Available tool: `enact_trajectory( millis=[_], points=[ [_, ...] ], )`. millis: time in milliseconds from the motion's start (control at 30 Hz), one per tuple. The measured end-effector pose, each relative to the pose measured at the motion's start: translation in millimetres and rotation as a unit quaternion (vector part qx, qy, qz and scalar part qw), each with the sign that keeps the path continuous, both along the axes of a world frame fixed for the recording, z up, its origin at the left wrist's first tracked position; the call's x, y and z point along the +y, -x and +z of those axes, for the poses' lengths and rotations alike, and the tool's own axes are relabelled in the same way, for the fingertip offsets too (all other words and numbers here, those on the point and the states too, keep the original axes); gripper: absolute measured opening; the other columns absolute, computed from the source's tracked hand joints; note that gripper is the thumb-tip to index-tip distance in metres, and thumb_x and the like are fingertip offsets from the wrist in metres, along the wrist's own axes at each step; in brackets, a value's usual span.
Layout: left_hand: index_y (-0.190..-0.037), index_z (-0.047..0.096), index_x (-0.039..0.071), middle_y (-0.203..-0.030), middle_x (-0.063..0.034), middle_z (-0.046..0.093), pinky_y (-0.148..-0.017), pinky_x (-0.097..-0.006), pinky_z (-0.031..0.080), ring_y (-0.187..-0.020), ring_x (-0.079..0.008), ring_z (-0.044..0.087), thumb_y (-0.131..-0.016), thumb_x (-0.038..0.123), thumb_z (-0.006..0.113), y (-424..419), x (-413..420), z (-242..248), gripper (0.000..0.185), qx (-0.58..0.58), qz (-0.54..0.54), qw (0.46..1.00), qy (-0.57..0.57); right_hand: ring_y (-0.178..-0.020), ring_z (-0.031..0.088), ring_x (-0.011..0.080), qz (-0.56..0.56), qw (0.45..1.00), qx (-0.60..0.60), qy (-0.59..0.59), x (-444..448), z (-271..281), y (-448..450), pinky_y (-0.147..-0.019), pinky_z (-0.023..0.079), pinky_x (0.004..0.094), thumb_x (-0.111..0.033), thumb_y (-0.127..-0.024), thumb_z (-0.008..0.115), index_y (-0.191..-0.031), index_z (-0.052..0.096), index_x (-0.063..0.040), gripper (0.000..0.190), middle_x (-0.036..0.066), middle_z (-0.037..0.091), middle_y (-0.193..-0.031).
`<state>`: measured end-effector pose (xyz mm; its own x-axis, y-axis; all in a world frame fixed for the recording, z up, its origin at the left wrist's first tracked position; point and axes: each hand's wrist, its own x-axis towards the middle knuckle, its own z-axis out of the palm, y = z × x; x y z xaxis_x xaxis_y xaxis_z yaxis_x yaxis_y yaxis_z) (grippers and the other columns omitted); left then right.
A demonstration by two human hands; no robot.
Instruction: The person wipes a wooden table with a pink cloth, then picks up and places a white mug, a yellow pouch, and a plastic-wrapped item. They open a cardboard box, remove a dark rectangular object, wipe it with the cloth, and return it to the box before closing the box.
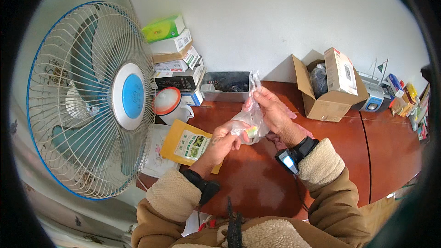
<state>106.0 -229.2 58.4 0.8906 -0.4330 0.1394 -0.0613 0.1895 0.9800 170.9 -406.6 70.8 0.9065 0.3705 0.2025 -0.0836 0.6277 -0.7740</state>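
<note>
Between my hands, above the reddish-brown table, hangs a clear plastic bag (255, 119). My left hand (222, 141) grips its lower left side, around a small yellow-green and white item (252, 131) seen through the film. What that item is, I cannot tell. My right hand (274, 112) pinches the bag's gathered upper part between thumb and fingers. Behind my right hand and wrist lies a pink cloth (306, 131), partly hidden. A yellow pouch with a printed label (193, 146) rests on the table just beyond my left forearm.
A large caged fan (132, 96) stands close on the left. Near the wall are stacked boxes (179, 79), a lidded white mug (168, 105), a grey bin (225, 96) with small items, an open cardboard box (327, 108) and a radio (373, 98). A seam (366, 151) crosses the table (255, 182).
</note>
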Motion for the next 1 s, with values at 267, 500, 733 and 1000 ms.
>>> enact_trajectory(
  millis=[267, 500, 733, 1000],
  points=[
    [-0.102, 0.058, 0.003, -0.067, 0.0006, 0.052, -0.05, -0.0175, 0.037, -0.055, -0.0047, 0.044, -0.093, 0.017, 0.039, -5, -2, 0, 0.025, 0.045, -0.031, 0.992, -0.114, -0.074, 0.057, 0.0153, -0.054, 0.997, 0.028, -0.035, 2, 13, 0, -0.072, 0.048, 0.0298, -0.017, -0.092, 0.047, -0.101, 0.051, -0.004, 0.017, 0.006, 0.059, -0.08],
    [-0.101, 0.057, 0.004, -0.061, 0.0024, 0.047, -0.048, -0.0182, 0.035, -0.053, -0.0041, 0.042, -0.093, 0.022, 0.04, -3, -6, 7, 0.026, 0.01, 0.004, 0.999, -0.04, -0.056, 0.05, 0.0077, -0.104, 0.921, -0.096, 0.362, -2, 1, -3, -0.05, 0.041, 0.0204, -0.012, -0.09, 0.049, -0.095, 0.055, -0.002, 0.013, 0.003, 0.056, -0.069],
    [-0.129, 0.046, 0.008, -0.058, 0.0035, 0.045, -0.046, -0.0185, 0.033, -0.05, -0.0039, 0.039, -0.094, 0.016, 0.039, -13, -11, 7, 0.036, -0.008, 0.098, 0.994, -0.053, -0.064, 0.052, 0.0087, -0.012, 0.864, -0.181, 0.469, 12, -6, 19, -0.057, 0.042, 0.0247, -0.013, -0.082, 0.055, -0.09, 0.061, -0.001, 0.016, 0.001, 0.058, -0.069],
    [-0.128, 0.045, 0.009, -0.067, -0.0045, 0.057, -0.054, -0.025, 0.044, -0.055, -0.0085, 0.05, -0.091, 0.019, 0.046, -28, -5, -9, 0.039, -0.173, 0.179, 0.923, -0.293, -0.05, 0.044, 0.0049, -0.027, 0.953, -0.017, 0.3, 14, -16, 25, -0.045, 0.033, 0.0191, -0.027, -0.084, 0.061, -0.078, 0.061, -0.006, 0.022, -0.002, 0.053, -0.06]
  ],
)
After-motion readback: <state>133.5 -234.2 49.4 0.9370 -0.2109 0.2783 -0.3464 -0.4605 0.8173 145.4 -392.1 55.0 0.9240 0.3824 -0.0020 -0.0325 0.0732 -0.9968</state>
